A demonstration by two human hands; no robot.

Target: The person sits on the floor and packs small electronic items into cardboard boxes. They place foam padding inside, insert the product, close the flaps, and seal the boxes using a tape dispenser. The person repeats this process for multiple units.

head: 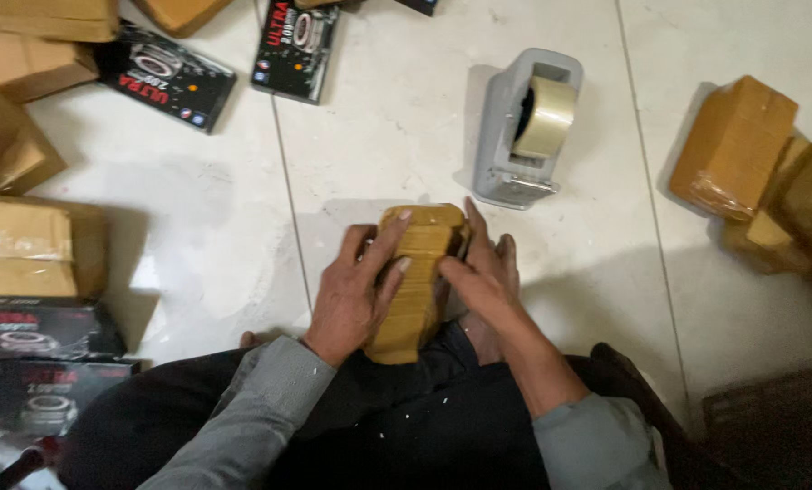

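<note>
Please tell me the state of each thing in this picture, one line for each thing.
Left hand: pressed on the wrapped parcel, fingers spread.
Right hand: flat against the parcel's right side.
Wrapped parcel: covered in brown tape, lying between both hands.
Tape dispenser: standing on the floor, loaded with a roll.
Brown parcels at right: wrapped, set aside.
Black boxes: closed, lying flat.
Cardboard box at left: closed and taped.
</note>
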